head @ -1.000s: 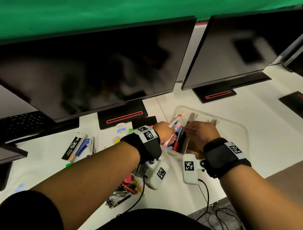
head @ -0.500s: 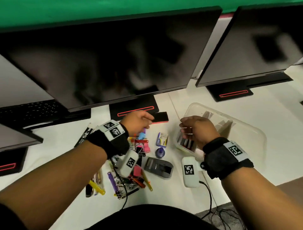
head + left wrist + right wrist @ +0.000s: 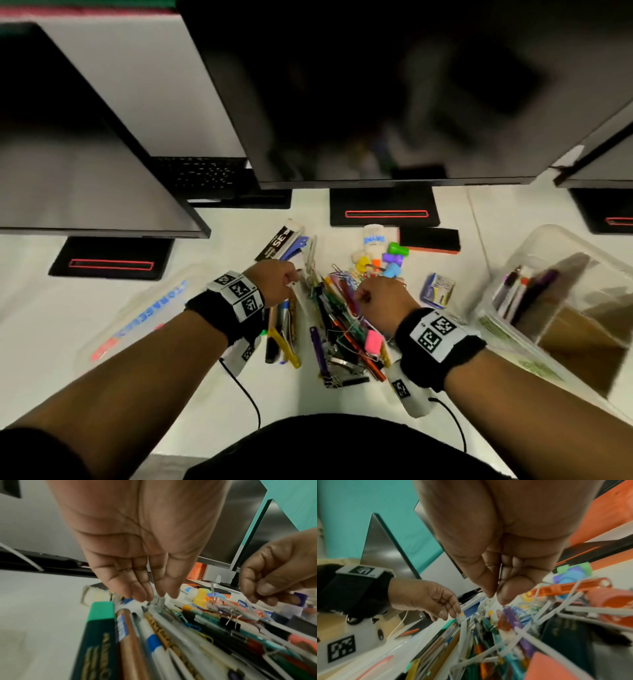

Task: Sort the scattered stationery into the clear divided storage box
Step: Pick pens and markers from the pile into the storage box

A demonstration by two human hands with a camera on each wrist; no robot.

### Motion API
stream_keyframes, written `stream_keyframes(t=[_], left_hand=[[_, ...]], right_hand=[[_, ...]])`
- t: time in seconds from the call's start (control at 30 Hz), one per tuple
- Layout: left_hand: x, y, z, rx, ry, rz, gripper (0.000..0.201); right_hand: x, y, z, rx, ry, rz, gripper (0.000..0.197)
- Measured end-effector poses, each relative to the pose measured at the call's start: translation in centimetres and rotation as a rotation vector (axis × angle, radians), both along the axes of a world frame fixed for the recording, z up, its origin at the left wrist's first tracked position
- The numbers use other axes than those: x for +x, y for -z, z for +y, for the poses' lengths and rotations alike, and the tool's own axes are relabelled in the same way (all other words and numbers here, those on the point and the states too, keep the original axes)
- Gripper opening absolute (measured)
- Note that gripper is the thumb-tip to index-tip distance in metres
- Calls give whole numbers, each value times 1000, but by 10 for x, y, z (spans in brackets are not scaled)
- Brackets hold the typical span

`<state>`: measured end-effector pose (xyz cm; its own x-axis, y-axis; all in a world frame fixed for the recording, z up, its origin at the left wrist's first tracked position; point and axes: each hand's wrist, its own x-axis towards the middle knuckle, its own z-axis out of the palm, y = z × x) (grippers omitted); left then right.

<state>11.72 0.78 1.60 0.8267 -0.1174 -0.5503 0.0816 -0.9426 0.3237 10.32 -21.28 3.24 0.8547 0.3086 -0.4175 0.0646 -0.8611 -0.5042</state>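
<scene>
A heap of pens, pencils and clips [image 3: 337, 329] lies on the white desk in front of me. My left hand [image 3: 291, 279] is at its far left edge, and its fingertips [image 3: 160, 595] pinch the clear end of a white pen [image 3: 159, 602]. My right hand [image 3: 363, 294] hovers over the heap's far right with curled fingers. In the right wrist view its thumb and forefinger [image 3: 496, 595] pinch a thin wire-like item [image 3: 501, 572]. The clear divided box [image 3: 548, 236] stands at the right with several pens [image 3: 524, 291] in its nearest left compartment.
The box's clear lid [image 3: 137, 318] lies flat at the left. Behind the heap are a black staple carton [image 3: 277, 240], a glue bottle [image 3: 373, 236], a black eraser block [image 3: 430, 240], small coloured pieces [image 3: 394, 257] and a staple packet [image 3: 438, 291]. Monitors and their stands [image 3: 383, 212] line the back.
Both hands left the box and moved left to the stationery heap. The pens the left hand held at the box are gone from it. The head view swung left and down.
</scene>
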Motion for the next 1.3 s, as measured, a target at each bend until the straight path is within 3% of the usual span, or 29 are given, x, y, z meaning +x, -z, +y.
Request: stream_keyframes(t=[0.3,0.43,0.57,0.7,0.9,1.1,1.3], left_hand=[[-16,13,18,2,81,53,27],[-17,17,34,-17,37,15,26],[-16,21,34,20,26,0,26],[-18,19,14,130,80,-1,26],[-23,25,-10,221,79,-27,31],[-23,26,-25,238,102,-104,25],[-19,21,-30,203,103,-74,28]], right_hand=[[3,30,36,-221,-249,31,33],[13,32,30,-331,-186,-21,32],[27,27,33,-274,-16,-65,22],[40,29,41,-376,131,-36,29],[39,42,43,-318,58,3,36],[36,39,42,-196,106,-89,26],[29,38,48,-400,35,-18,38]])
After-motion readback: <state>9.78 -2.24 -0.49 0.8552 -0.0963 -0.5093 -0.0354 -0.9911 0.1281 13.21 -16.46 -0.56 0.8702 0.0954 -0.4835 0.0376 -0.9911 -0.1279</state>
